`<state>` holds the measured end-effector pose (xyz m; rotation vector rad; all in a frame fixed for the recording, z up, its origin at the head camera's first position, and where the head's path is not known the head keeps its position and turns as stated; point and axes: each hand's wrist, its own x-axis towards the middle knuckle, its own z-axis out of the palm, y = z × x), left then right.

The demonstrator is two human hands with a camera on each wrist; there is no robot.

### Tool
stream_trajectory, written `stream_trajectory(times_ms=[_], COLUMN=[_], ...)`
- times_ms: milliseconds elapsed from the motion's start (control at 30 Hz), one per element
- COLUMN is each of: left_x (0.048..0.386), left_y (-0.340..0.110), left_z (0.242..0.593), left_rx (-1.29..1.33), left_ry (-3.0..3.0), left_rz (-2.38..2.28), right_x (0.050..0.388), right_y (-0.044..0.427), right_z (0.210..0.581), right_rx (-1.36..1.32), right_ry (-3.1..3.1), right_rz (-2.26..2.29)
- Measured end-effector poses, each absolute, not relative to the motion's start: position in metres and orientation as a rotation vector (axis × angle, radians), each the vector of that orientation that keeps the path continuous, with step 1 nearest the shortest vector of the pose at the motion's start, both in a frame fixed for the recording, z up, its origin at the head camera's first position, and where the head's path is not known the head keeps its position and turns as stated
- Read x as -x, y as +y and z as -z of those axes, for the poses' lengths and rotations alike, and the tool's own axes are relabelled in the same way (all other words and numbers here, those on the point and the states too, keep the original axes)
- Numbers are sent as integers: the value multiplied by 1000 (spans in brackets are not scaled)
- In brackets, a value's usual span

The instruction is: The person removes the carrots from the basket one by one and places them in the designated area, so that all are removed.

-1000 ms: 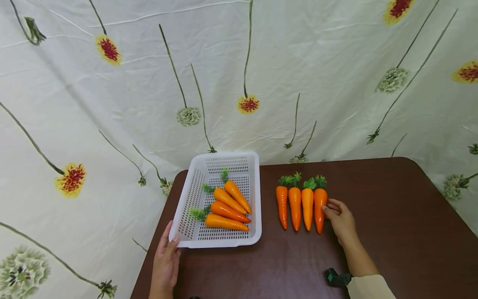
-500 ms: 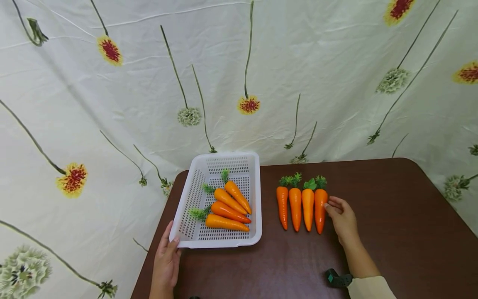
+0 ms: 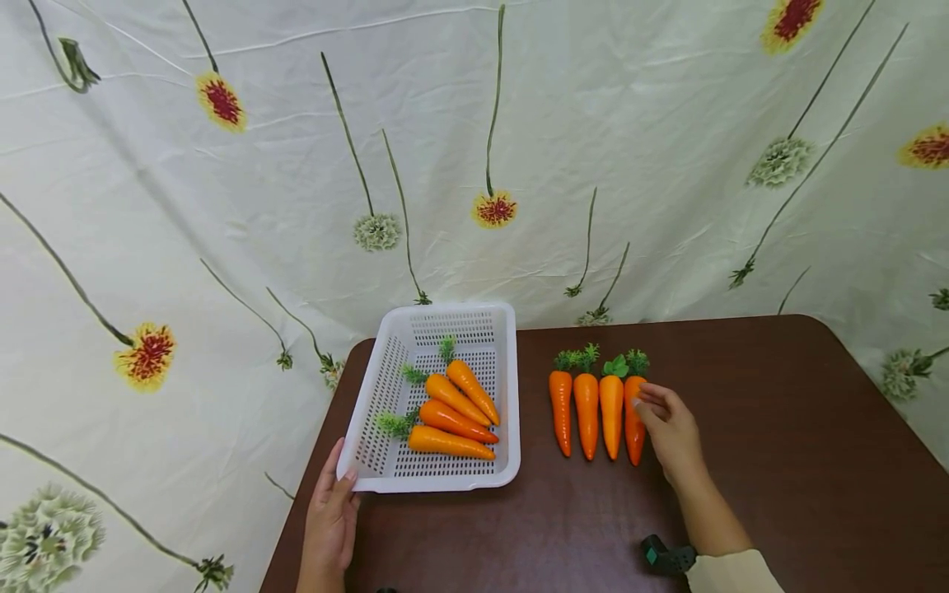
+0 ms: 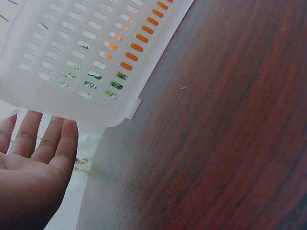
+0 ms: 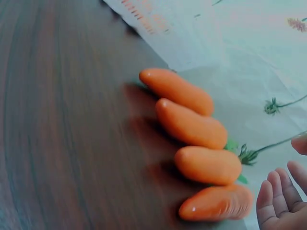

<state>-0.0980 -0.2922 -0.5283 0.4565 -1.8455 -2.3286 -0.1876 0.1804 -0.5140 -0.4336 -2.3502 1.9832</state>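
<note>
A white plastic basket (image 3: 430, 484) with slotted walls stands on the table's left side. Several orange carrots with green tops lie inside it, one carrot (image 3: 451, 442) nearest the front. At its near left corner my left hand (image 3: 331, 519) grips the rim, thumb on top; the left wrist view has its fingers (image 4: 48, 141) against the outside. Right of the basket, several more carrots lie side by side, tops away from me. Over the upper part of the rightmost carrot (image 3: 634, 435) hovers my right hand (image 3: 675, 432), fingers loosely bent, holding nothing; in the right wrist view it appears apart from that carrot.
A dark brown table (image 3: 801, 461) carries everything. Behind it hangs a pale cloth (image 3: 638, 123) printed with flowers. A black strap-like device (image 3: 667, 557) is at my right wrist.
My right hand has shifted slightly left, from beside the rightmost carrot to over its upper part. The left hand, basket and carrots stay where they were.
</note>
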Motion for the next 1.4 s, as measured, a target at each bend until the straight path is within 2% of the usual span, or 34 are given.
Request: stream_trajectory(times_ms=[300,1400], left_x=[100,99], left_y=[-292,-292], left_z=[529,529], left_rx=[-516,-486], left_ry=[-1856,-1849], left_rz=[2316,2321], right_x=[185,175], right_y=[166,123], right_z=[505,488], right_rx=[343,-35], right_ry=[-2348,-2373], right_rz=[-2054,-2264])
